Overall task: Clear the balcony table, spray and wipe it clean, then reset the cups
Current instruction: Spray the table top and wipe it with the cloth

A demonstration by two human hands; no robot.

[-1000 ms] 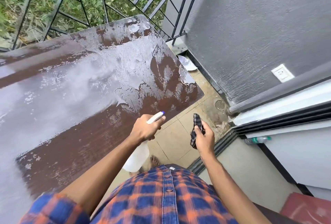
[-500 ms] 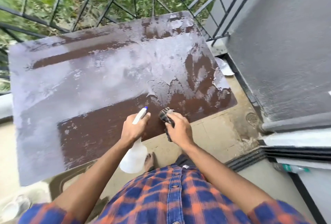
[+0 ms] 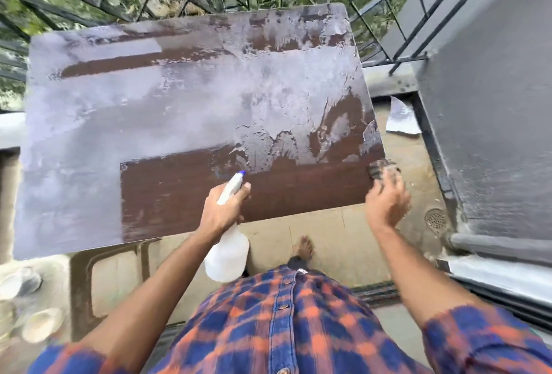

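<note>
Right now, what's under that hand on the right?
A dark checked cloth peeks out beyond the right hand at the wet brown table corner. The hand covers the rest of it.

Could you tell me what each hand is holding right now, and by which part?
The left hand grips the spray bottle by its neck, below the nozzle. The right hand holds a dark cloth bunched under its fingers at the table's near right corner.

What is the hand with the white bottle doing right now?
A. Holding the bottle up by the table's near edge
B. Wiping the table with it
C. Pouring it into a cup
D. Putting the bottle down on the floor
A: the left hand grips the spray bottle by its neck, off the floor, nozzle over the wet table.
</note>
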